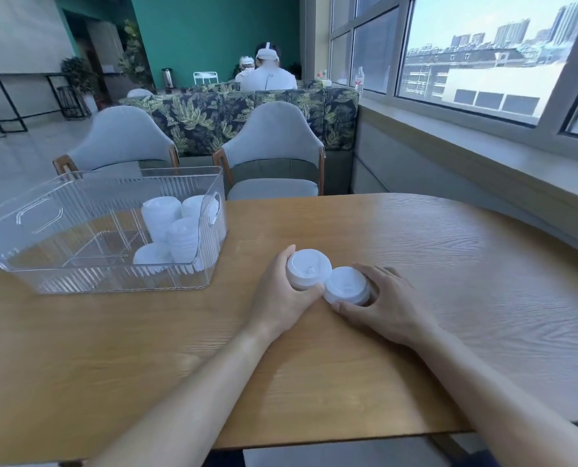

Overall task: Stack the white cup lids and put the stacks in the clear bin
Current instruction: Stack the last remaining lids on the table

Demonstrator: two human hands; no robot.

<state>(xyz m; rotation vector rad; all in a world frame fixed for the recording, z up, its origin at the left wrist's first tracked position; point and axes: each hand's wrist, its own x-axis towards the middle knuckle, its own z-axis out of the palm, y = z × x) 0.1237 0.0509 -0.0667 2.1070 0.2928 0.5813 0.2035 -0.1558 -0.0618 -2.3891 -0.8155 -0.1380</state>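
Two short stacks of white cup lids stand side by side in the middle of the wooden table (415, 264). My left hand (277, 294) grips the left stack (308, 267), fingers and thumb curled round its sides. My right hand (382, 305) grips the right stack (346, 284), thumb at the front, fingers behind. The two stacks touch each other. The clear ribbed bin (45, 237) stands at the table's left. It holds several stacks of white lids (173, 230) in its right end.
Two grey chairs (274, 150) stand behind the table's far edge. A window sill (483, 156) and wall run along the right. People sit in a booth far behind. The table's near edge lies below my forearms.
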